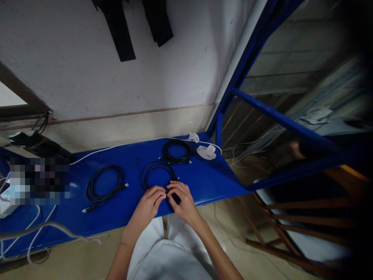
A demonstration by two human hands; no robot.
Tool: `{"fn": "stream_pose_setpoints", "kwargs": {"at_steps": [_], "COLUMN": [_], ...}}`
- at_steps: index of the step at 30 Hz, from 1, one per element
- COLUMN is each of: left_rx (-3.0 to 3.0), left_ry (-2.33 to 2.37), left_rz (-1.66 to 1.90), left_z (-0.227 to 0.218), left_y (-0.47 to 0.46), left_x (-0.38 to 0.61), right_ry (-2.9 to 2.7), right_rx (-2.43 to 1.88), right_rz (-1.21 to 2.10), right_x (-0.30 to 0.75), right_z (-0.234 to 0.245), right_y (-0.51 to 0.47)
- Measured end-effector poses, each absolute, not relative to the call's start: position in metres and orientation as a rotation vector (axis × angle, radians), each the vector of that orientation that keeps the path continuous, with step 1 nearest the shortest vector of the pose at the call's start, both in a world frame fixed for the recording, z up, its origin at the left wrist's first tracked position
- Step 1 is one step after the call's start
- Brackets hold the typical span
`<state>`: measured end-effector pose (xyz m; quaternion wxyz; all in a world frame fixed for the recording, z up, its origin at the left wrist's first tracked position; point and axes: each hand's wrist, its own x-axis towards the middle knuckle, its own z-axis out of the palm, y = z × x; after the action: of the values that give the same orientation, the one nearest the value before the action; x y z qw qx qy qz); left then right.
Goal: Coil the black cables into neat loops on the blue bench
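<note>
A coiled black cable (157,165) lies on the blue table (140,152) in front of me. Both hands meet at the coil's near side. My left hand (152,199) pinches the cable with thumb and fingertips. Opposite it, my right hand (181,197) is closed round the same cable, its fingertips almost touching the left ones. A small plug end shows just beyond the right fingers. To the left rests a second coiled black cable (119,187) with metal plugs. Behind my hands, a third black coil (176,160) lies near the wall.
Crumpled white tissues (206,152) sit at the table's right end, beside a thin white cord (116,146) along the back. Grey and white cables (52,224) and a white power strip (8,204) are at left. A blue metal frame (279,114) and wooden chair (311,204) stand right.
</note>
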<state>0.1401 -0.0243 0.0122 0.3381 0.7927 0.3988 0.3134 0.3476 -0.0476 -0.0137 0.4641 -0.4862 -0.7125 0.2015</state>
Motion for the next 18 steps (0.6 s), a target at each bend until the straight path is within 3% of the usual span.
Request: {"fn": "stream_pose_setpoints", "kwargs": {"at_steps": [18], "left_rx": [2.142], "left_ry": [1.078], "left_rz": [0.904], "left_z": [-0.002], "left_y": [-0.023], "left_x": [0.137], "right_ry": [-1.76], "right_rx": [-1.178], "right_rz": [0.47], "right_x": [0.35], "right_z": [-0.017], "right_y": [-0.046]}}
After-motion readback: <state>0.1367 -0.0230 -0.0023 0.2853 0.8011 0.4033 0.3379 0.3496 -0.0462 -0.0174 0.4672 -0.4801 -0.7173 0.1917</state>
